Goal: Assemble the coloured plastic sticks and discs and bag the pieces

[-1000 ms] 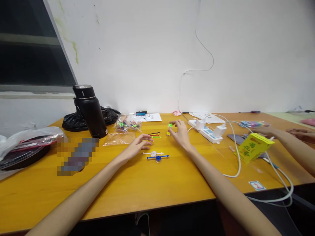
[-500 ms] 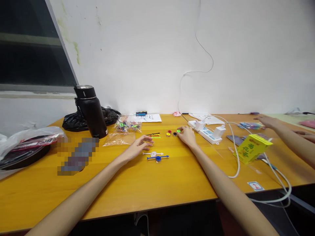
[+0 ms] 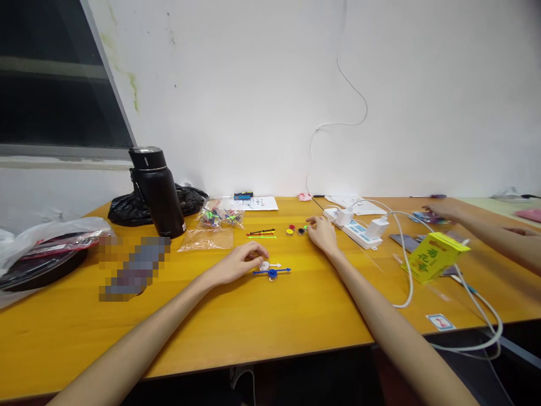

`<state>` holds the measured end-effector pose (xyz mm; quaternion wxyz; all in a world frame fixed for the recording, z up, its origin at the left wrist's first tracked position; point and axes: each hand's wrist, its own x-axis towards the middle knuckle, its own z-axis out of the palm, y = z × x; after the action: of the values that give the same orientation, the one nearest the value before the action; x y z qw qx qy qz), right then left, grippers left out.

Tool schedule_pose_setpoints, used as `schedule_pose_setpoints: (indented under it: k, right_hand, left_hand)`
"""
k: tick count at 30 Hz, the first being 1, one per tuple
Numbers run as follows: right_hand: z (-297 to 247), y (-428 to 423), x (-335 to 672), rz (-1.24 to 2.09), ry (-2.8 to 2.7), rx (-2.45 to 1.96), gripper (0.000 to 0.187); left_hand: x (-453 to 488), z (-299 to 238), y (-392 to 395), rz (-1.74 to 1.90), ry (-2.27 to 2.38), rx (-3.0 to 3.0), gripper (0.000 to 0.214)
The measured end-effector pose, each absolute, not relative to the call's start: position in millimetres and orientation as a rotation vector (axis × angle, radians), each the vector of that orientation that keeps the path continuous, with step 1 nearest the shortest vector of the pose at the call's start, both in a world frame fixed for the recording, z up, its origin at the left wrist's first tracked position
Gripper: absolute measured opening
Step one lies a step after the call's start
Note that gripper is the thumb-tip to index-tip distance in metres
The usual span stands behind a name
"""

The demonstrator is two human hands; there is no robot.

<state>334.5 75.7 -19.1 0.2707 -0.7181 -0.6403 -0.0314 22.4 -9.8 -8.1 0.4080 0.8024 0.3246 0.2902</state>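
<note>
My left hand (image 3: pixel 237 263) lies on the yellow table (image 3: pixel 253 321), fingers curled down over the left end of a white arrow-shaped piece (image 3: pixel 270 265). A blue arrow-shaped piece (image 3: pixel 272 272) lies just in front of it. My right hand (image 3: pixel 323 233) rests farther back, its fingertips pinched on a small green disc (image 3: pixel 305 227). A black disc (image 3: pixel 300 230) and a red-and-yellow disc (image 3: pixel 289 230) sit just left of it. Thin coloured sticks (image 3: pixel 261 233) lie between the two hands.
A black flask (image 3: pixel 158 192) and a black bag (image 3: pixel 135 208) stand at the back left, with clear bags of small parts (image 3: pixel 211 228) beside them. A white power strip (image 3: pixel 354 230) with chargers and cables, and a yellow carton (image 3: pixel 431 257), are at the right. Another person's arms (image 3: pixel 486 234) reach in there.
My left hand slid right and closed over the white arrow piece. My right hand moved right with the green disc, uncovering the black and red-and-yellow discs. The other person's hand shifted.
</note>
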Motion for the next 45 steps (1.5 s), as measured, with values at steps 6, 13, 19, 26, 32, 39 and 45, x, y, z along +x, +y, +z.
schedule_pose_setpoints:
  k: [6,13,19,26,32,39,45]
  right_hand:
    - [-14,73,330,-0.122,-1.706,-1.839,0.026]
    - [-9,66,324,-0.125,-1.697,-1.767,0.024]
    - [-4,59,304,-0.107,-1.765,-1.450,0.024]
    - [2,25,244,0.478,-2.013,-0.840,0.023]
    - [1,7,217,0.936,-1.914,-0.636,0.029]
    - [-1,7,215,1.387,-1.738,-0.543,0.043]
    - [2,4,212,1.583,-1.536,-0.554,0.037]
  left_hand:
    - [22,-7,-11,0.731,0.737,2.098,0.018]
    - [21,-9,-11,0.787,0.738,1.988,0.016]
    - [20,0,-5,1.035,0.812,1.890,0.019]
    - [17,0,7,1.182,0.715,1.229,0.022]
    - [16,-1,6,1.113,0.612,1.080,0.022]
    - [18,-7,8,1.119,0.626,1.052,0.024]
    - [20,-9,6,1.087,0.651,1.152,0.025]
